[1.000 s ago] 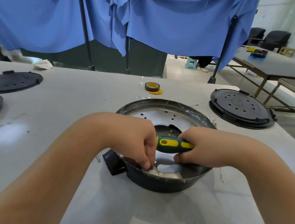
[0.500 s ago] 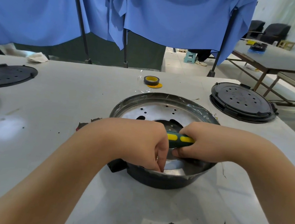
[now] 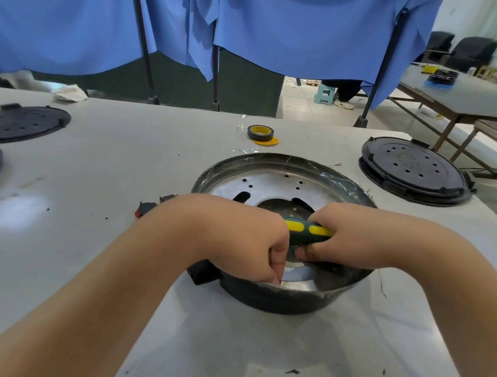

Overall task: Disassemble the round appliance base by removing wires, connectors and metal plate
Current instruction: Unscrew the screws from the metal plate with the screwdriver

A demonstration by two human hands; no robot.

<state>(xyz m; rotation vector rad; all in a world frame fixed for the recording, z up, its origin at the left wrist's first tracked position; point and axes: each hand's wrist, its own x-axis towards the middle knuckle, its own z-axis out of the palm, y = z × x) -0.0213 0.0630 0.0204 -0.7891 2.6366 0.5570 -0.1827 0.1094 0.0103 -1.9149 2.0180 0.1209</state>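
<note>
Fingers of the left hand were curled down together at the near inside rim of the round appliance base, tips hidden, so could not tell if they pinched a screw or wire or just pressed on the metal plate. Right hand was wrapped tight round the green-yellow screwdriver; handle lay sideways just right of the left fingers, shaft not visible. Likely left hand was steadying the base or guiding the tip while the right one levered or turned. Base sat on the table directly under both hands, plate not yet out, seated inside beyond the fingers. Black connector block stuck out just left of the left fingers. Tape roll lay well beyond; black lid far right of the right fingers; two more black discs far left.
</note>
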